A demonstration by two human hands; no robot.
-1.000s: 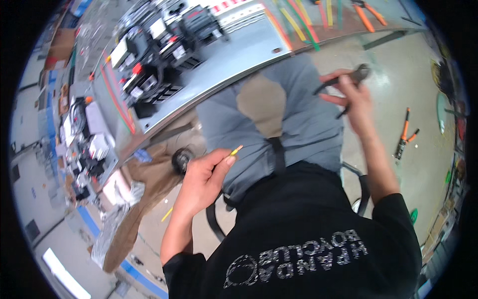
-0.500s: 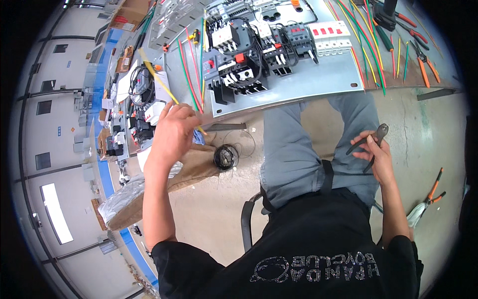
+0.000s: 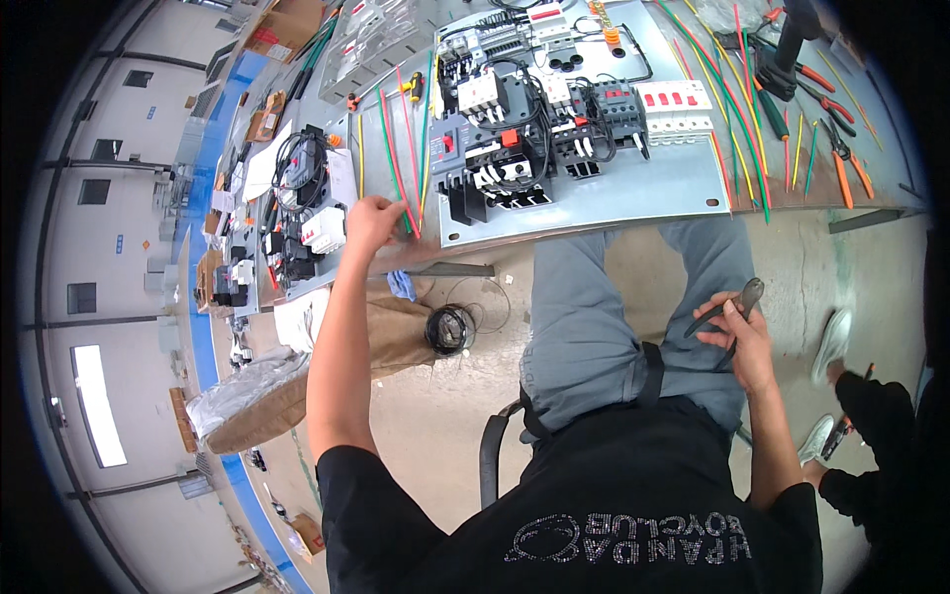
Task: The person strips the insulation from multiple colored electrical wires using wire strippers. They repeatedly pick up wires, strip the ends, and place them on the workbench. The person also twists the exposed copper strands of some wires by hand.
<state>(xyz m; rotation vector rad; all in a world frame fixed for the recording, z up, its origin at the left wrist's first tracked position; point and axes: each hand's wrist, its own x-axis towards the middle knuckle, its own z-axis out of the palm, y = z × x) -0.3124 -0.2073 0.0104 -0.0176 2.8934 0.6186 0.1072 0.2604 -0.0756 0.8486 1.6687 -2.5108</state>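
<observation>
My left hand (image 3: pixel 372 226) is at the table's near edge, its fingertips pinched together at the lower end of a green wire (image 3: pixel 392 148). A red wire (image 3: pixel 406 129) lies just right of it, and a short yellow wire (image 3: pixel 360 148) rests to its left. Over my right thigh, my right hand (image 3: pixel 744 339) holds dark-handled pliers (image 3: pixel 754 290) with their head pointing up. A metal mounting plate (image 3: pixel 633 213) lies in front of me, bearing a black breaker with a red switch (image 3: pixel 448 144), contactors (image 3: pixel 480 96) and a white breaker row with red levers (image 3: pixel 677 104).
Loose coloured wires (image 3: pixel 740 129) and orange-handled pliers (image 3: pixel 847 168) lie at the table's right. Another wired assembly (image 3: pixel 302 173) sits on the left. Below are a black wire coil (image 3: pixel 449 330) and a brown bag (image 3: pixel 262 401). Another person's shoe (image 3: pixel 834 342) shows at right.
My left hand has let go of the yellow wire, which now lies on the table, and has moved to the green wire. Another person's legs have come in at right. The pliers remain in my right hand.
</observation>
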